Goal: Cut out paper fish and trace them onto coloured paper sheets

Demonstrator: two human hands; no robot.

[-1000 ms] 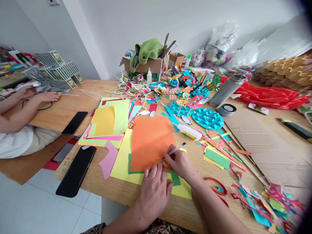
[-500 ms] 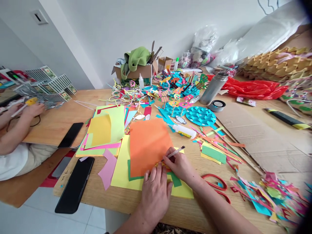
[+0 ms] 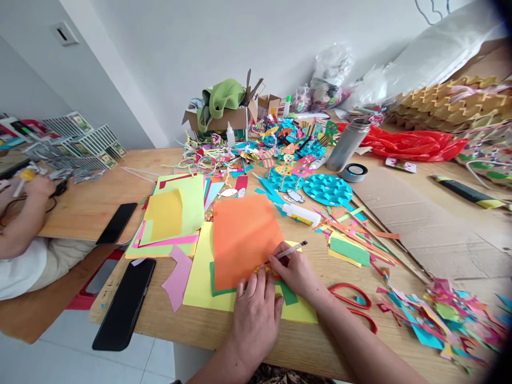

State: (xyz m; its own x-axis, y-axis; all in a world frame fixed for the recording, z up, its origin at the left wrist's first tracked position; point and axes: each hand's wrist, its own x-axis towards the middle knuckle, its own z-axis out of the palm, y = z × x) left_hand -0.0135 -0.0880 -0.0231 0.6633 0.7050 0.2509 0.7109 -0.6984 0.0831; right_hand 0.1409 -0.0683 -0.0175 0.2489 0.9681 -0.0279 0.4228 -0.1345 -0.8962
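Observation:
An orange paper sheet (image 3: 246, 229) lies over green paper (image 3: 288, 292) and a yellow sheet (image 3: 200, 277) at the table's front. My right hand (image 3: 294, 272) is closed around a slim pen (image 3: 294, 248), its tip down at the orange sheet's lower right corner. My left hand (image 3: 256, 306) lies flat with fingers stretched out, pressing on the papers just left of the pen. Between the hands a small patterned yellow-orange piece (image 3: 262, 268) shows in part; my fingers hide the rest. Red-handled scissors (image 3: 352, 296) lie beside my right forearm, their blades hidden.
Left of the sheets are stacked coloured papers (image 3: 192, 208) and a black phone (image 3: 126, 304). Behind lie a glue bottle (image 3: 302, 214), blue discs (image 3: 328, 190) and a metal flask (image 3: 349, 144). Paper scraps (image 3: 436, 320) cover the right. A co-worker's hand (image 3: 40, 186) works at far left.
The pen's upper end has shifted slightly right and down as my right hand moves a little. My left hand stays put. The co-worker's hand at far left has moved left.

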